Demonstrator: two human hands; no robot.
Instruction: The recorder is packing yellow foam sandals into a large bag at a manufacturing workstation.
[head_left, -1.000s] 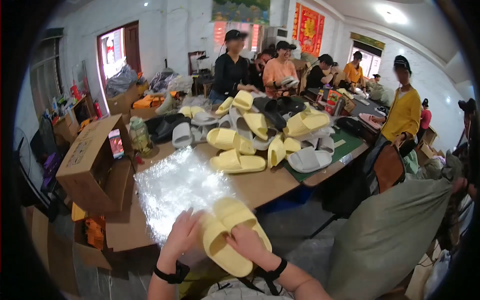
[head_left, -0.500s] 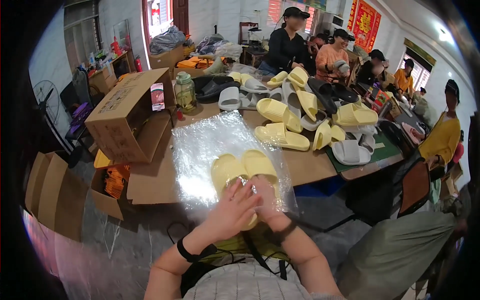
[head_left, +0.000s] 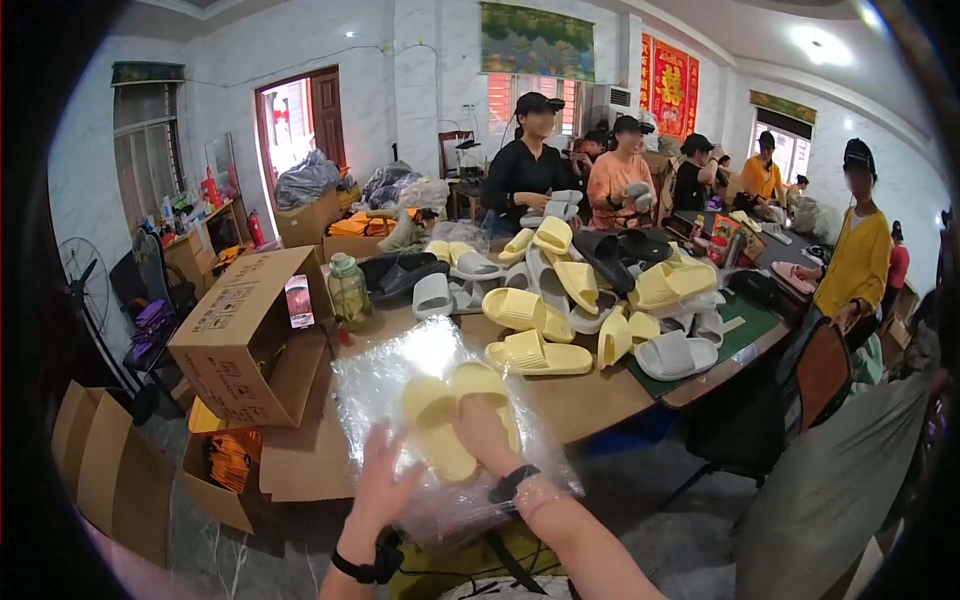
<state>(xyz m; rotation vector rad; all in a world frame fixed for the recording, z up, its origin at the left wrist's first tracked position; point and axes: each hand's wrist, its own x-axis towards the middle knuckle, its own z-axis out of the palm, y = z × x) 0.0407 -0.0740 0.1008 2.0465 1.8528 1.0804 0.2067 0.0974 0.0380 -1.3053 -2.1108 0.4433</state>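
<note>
So this looks like the bagging step: 2 yellow slippers [head_left: 455, 415] sit side by side on or inside a clear plastic bag [head_left: 400, 390] at the near edge of the table [head_left: 590, 400], and I honestly can't tell whether they're fully in the bag or just lying on the film. The right hand [head_left: 490, 435] lies flat on the pair, fingers together and pressing down, not curled around anything. The left hand [head_left: 385, 485] rests on the bag's near-left part, fingers spread a bit on the plastic.

My guess for the next move: it calls for keeping the pair lined up while the crinkly film gets smoothed or closed, since that stuff slides easily.

Containers: an open cardboard box [head_left: 245, 335] lies on its side at the table's left edge, and I can't see what's in it. Below it on the floor there's another open carton [head_left: 225, 465] with something orange and dark inside, too murky to name. A greenish jar [head_left: 348, 290] stands just beside the box. Loose yellow, white and black slippers [head_left: 560, 290] are piled at the far middle of the table, where several other people are standing.
</note>
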